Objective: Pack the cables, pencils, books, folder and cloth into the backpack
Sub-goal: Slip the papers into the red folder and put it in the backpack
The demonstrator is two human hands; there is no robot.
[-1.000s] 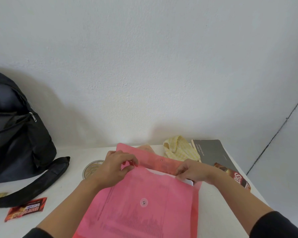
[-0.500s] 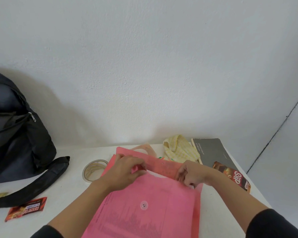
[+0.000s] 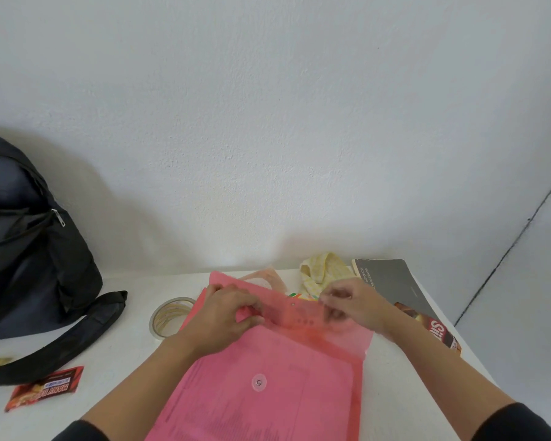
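A pink translucent folder (image 3: 268, 393) with a snap button lies on the white table (image 3: 115, 345) in front of me, papers showing through it. My left hand (image 3: 223, 316) pinches the left part of its flap. My right hand (image 3: 353, 303) pinches the flap's right part, and the flap is folded partway down over the folder's mouth. Behind the folder lie a yellow checked cloth (image 3: 323, 272) and a grey book (image 3: 392, 284). The black backpack (image 3: 23, 243) stands at the left against the wall, its zip open and its strap trailing on the table.
A roll of tape (image 3: 167, 315) sits left of the folder. A red snack wrapper (image 3: 45, 388) lies near the strap at the lower left. Another red-brown snack pack (image 3: 439, 332) rests on the book near the table's right edge.
Both hands have brought the folder's flap forward and down over its opening. The flap stood up more a second ago. The tape roll is more exposed now.
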